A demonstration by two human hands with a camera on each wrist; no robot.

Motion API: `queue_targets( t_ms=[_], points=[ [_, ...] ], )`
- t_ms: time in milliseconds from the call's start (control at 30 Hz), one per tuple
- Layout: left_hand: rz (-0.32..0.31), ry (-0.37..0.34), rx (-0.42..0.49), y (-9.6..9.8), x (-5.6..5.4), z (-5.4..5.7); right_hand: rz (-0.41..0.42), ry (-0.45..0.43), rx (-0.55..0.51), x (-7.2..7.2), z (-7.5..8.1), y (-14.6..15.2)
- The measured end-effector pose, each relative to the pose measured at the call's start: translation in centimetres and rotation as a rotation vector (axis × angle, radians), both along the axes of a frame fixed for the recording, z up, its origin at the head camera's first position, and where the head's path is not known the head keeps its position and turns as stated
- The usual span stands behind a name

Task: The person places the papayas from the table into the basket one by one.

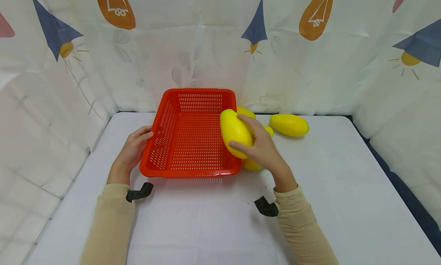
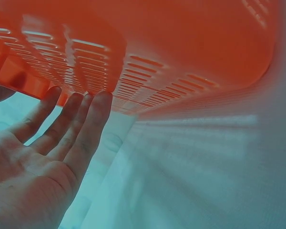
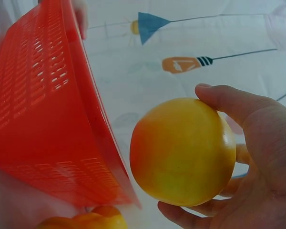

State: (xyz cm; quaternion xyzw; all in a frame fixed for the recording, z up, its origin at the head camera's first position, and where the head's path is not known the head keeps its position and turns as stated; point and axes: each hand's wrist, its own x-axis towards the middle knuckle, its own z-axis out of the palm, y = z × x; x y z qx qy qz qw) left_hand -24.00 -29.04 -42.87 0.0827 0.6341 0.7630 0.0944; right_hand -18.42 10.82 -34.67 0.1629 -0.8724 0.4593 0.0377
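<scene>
A red plastic basket (image 1: 196, 142) with slotted walls is tilted above the table, and nothing lies inside it. My left hand (image 1: 135, 152) holds its left side; in the left wrist view the fingers (image 2: 76, 124) press the outer wall and the thumb is near the rim. Over the basket's right rim, my right hand (image 1: 260, 146) grips a yellow mango (image 1: 234, 131), thumb on one side and fingers on the other. The right wrist view shows this mango (image 3: 181, 152) end-on, beside the basket's wall (image 3: 81, 133).
Another yellow mango (image 1: 289, 125) lies on the white table (image 1: 330, 188) at the back right. More mangoes (image 1: 252, 165) sit by the basket's right side, partly hidden by the right hand and the held one. A patterned cloth (image 1: 206, 54) encloses the table's back and sides.
</scene>
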Motion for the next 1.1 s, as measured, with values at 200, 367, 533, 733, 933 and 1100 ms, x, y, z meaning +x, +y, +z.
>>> queue_targets(
  t_ms=[200, 367, 533, 733, 933, 1100],
  points=[
    [0.009, 0.001, -0.010, 0.1, -0.1, -0.1, 0.011, 0.005, 0.007, 0.0, 0.0, -0.4],
    [0.010, 0.007, -0.007, 0.0, -0.1, -0.1, 0.027, 0.012, 0.001, -0.2, 0.0, -0.8],
    [0.008, 0.008, -0.008, 0.0, -0.1, -0.2, 0.047, 0.003, -0.007, -0.3, -0.1, -1.3],
    [0.018, -0.001, -0.015, 0.0, -0.1, -0.1, 0.066, 0.005, -0.008, -0.2, -0.2, -2.0],
    [0.020, -0.004, -0.008, 0.0, -0.1, -0.1, 0.081, -0.002, -0.014, -0.2, -0.4, -2.7],
    [0.022, -0.014, -0.009, 0.0, 0.0, 0.0, 0.090, -0.003, -0.007, -0.2, -0.6, -3.1]
  ],
)
